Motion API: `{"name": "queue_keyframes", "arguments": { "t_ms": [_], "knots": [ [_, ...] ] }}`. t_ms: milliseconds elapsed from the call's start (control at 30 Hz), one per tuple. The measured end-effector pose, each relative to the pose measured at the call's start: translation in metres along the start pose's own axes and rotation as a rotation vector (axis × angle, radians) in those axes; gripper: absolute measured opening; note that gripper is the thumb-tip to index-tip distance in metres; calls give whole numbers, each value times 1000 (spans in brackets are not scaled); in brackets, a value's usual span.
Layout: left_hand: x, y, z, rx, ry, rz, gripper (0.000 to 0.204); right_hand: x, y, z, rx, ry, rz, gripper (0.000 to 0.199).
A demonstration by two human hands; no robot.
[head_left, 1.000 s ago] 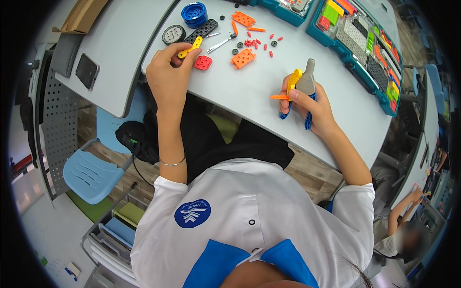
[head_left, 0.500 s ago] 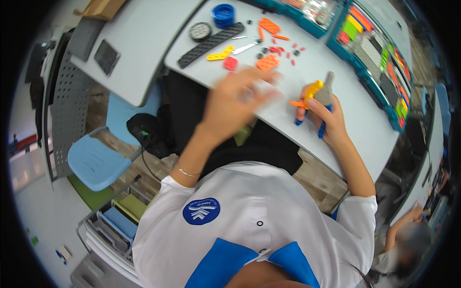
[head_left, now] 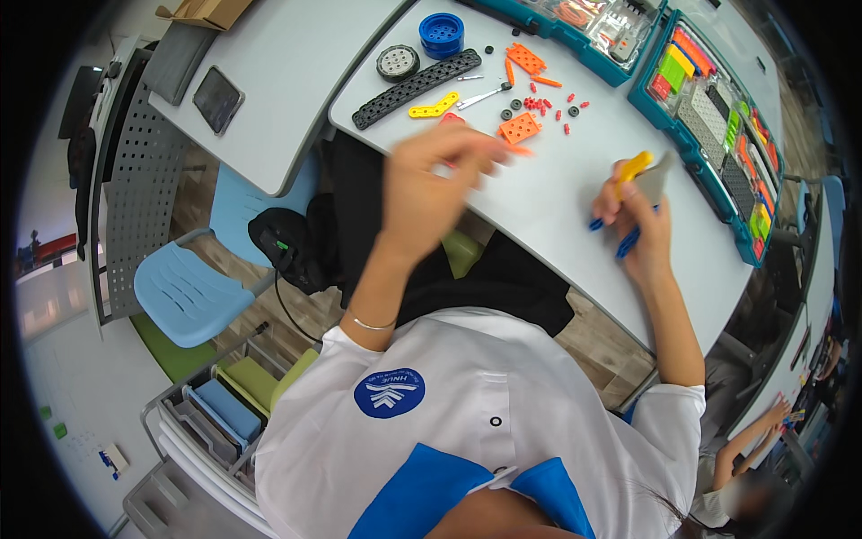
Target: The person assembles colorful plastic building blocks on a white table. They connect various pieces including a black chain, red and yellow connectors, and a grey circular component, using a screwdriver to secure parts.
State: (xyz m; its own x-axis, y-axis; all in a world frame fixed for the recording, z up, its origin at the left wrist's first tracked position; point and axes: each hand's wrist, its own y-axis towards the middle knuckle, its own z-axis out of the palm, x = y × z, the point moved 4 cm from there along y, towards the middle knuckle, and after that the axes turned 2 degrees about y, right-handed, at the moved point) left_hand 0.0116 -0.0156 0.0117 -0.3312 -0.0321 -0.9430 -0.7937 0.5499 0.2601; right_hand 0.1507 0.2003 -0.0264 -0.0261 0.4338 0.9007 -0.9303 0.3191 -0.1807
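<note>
My left hand [head_left: 426, 184] hovers over the near table edge, blurred. Its fingertips pinch a small orange strip-like piece [head_left: 514, 150]. My right hand [head_left: 642, 220], farther right over the table, is closed around a yellow bent beam [head_left: 634, 167] and a grey pliers-like tool [head_left: 658, 180] with blue handles [head_left: 628, 241]. Beyond my left hand lie an orange perforated plate [head_left: 520, 128], a yellow angled beam [head_left: 434, 106] and a partly hidden red piece [head_left: 452, 118]. Small red pegs [head_left: 536, 105] and black rings [head_left: 573, 111] are scattered beside the orange plate.
At the far side stand a blue wheel rim [head_left: 441, 36], a black-tyred wheel [head_left: 397, 63] and a long black perforated beam [head_left: 417, 88]. Teal cases of parts [head_left: 700, 135] border the right. A phone [head_left: 218, 101] lies on the left table. A blue chair [head_left: 193, 296] stands left.
The orange piece has passed from my right hand into my left fingertips. My right hand, with the yellow beam and pliers-like tool, has shifted right. The view has also shifted slightly.
</note>
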Motion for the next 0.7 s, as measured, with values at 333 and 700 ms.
{"name": "queue_keyframes", "arguments": {
  "t_ms": [333,700],
  "knots": [
    [12,5,-40,-338,433,31,16,23,46,-11,-90,-566,103,29],
    [27,10,-41,-334,596,16,17,6,52,55,220,-1357,-799,54]
  ]
}}
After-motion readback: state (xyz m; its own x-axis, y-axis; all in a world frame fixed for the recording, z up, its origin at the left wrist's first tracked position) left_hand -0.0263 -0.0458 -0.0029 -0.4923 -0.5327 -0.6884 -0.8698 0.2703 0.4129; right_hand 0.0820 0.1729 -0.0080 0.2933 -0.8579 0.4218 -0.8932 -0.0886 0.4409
